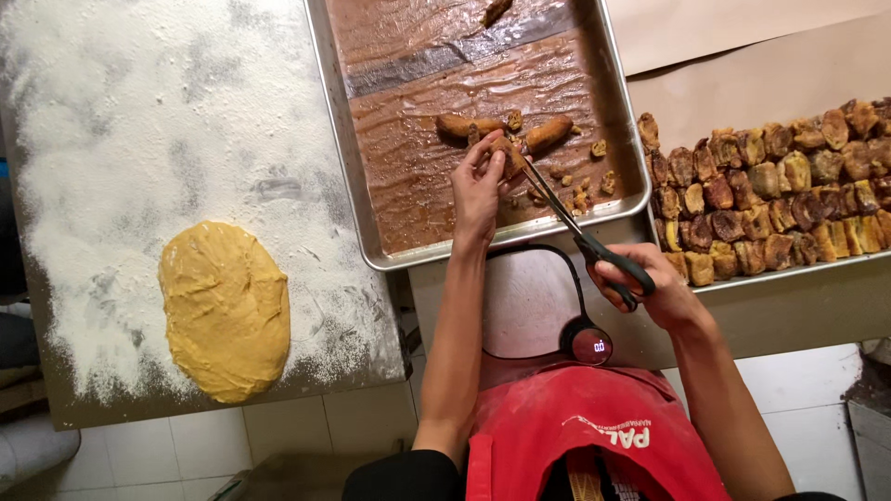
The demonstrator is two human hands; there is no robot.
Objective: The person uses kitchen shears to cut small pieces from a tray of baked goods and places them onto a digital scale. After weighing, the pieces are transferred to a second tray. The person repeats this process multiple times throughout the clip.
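Floured worktop beside paper-lined tray (pixel 345 158); left hand (pixel 478 190) pinches a brown fried piece (pixel 509 156) over it, right hand (pixel 650 288) clamped on scissors (pixel 580 237). Advise fingertips clear of blades, cuts falling inside tray

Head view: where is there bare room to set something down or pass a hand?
Free: the upper half of the lined tray, above the brown pieces, and the floured table above the dough. Crowded: around the left hand and scissors, and the right tray packed with fried pieces.
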